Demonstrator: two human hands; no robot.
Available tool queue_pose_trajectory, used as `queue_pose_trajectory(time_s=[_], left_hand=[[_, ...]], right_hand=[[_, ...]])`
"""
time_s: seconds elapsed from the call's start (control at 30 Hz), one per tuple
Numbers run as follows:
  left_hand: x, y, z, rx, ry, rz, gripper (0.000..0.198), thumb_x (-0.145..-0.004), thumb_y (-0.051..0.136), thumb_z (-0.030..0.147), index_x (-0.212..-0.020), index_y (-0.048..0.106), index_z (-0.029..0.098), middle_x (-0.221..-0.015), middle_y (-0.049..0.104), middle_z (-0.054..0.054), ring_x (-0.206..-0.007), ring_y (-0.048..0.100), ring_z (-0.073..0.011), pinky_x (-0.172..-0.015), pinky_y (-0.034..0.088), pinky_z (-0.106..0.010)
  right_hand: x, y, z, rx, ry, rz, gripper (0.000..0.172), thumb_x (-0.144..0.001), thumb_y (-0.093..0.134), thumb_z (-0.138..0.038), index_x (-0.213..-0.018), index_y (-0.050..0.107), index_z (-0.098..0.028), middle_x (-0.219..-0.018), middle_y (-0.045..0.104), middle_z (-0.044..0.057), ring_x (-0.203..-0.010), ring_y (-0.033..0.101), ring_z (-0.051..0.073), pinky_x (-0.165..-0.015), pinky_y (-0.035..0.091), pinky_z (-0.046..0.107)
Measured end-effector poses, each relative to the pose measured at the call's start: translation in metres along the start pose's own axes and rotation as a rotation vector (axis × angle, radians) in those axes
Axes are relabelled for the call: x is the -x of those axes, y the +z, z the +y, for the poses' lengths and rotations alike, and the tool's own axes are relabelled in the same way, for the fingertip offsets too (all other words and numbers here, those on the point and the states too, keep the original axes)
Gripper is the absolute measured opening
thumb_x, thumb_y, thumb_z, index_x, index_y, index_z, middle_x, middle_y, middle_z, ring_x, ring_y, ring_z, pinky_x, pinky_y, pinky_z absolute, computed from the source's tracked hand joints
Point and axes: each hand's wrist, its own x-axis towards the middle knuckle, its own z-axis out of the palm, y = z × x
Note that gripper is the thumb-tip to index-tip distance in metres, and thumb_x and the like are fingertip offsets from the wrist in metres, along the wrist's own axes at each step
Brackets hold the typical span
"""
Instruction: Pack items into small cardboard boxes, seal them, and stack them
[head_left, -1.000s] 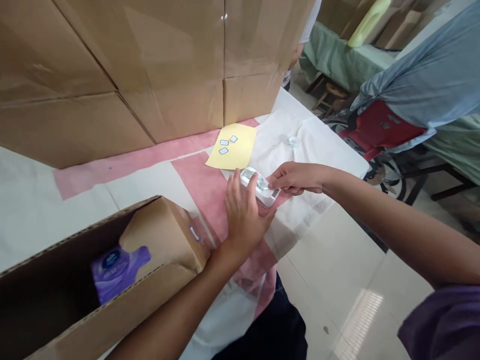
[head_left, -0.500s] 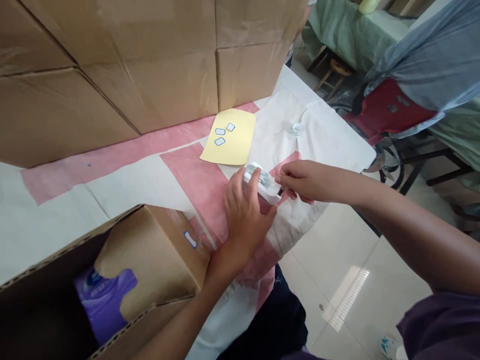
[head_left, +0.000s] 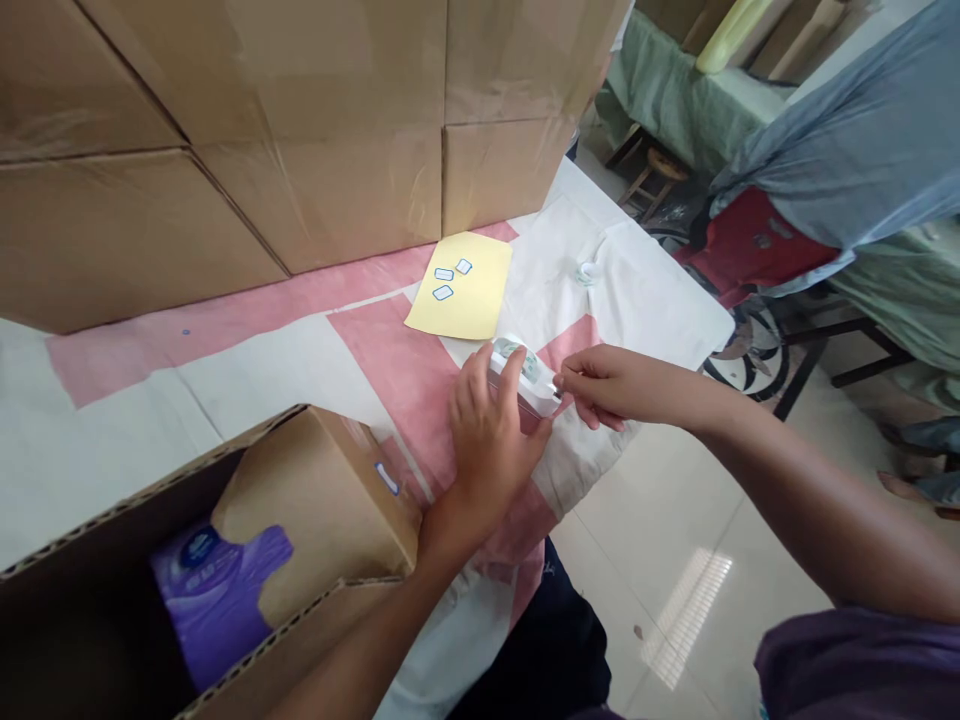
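A white tape dispenser [head_left: 536, 388] with a roll of clear tape in it rests on the pink and white cloth. My left hand [head_left: 487, 420] is closed around its left side, fingers over the top edge. At the dispenser's right end, my right hand [head_left: 607, 385] pinches with thumb and forefinger; the bit of tape there is too small to make out clearly. Just beyond lies a yellow sheet [head_left: 472, 310] bearing several small blue-edged labels [head_left: 444, 274]. Beside my left forearm, an open cardboard box [head_left: 367, 470] has a similar label on its outer side and a purple package [head_left: 217, 600] inside.
Large taped cartons [head_left: 337, 190] stand stacked along the back of the table. An empty tape core [head_left: 588, 273] lies on the white cloth [head_left: 637, 280] at the right. Past the table edge are a tiled floor [head_left: 637, 540], a wooden stool [head_left: 656, 175] and a red chair back [head_left: 757, 240].
The view has shifted slightly, so the scene sits a little lower. Both hands stay at the dispenser, the right one still pinching at its end.
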Motion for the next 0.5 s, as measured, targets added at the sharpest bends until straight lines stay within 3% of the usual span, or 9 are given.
queue_pose_trajectory(time_s=[0.2,0.5], left_hand=[[0.001,-0.002,-0.001,-0.001,0.015,-0.018,0.082,-0.082,0.076,0.046,-0.15,0.037,0.021,-0.153,0.042,-0.02,-0.138,0.044,-0.0379,-0.11,0.043,-0.056],[0.001,-0.002,0.0,-0.022,0.015,-0.008,0.09,-0.08,0.078,0.047,-0.154,0.033,0.021,-0.15,0.046,-0.019,-0.135,0.048,-0.0375,-0.107,0.045,-0.056]], right_hand=[[0.002,0.007,0.021,-0.263,-0.167,-0.019,0.033,-0.098,0.055,-0.042,-0.073,0.051,-0.021,-0.059,0.064,0.0,-0.041,0.046,0.008,-0.042,0.032,0.022],[0.001,0.035,0.044,-0.513,-0.218,0.225,0.022,-0.089,0.061,-0.032,-0.073,0.063,-0.017,-0.054,0.065,0.0,-0.036,0.037,0.006,-0.04,0.025,0.022]])
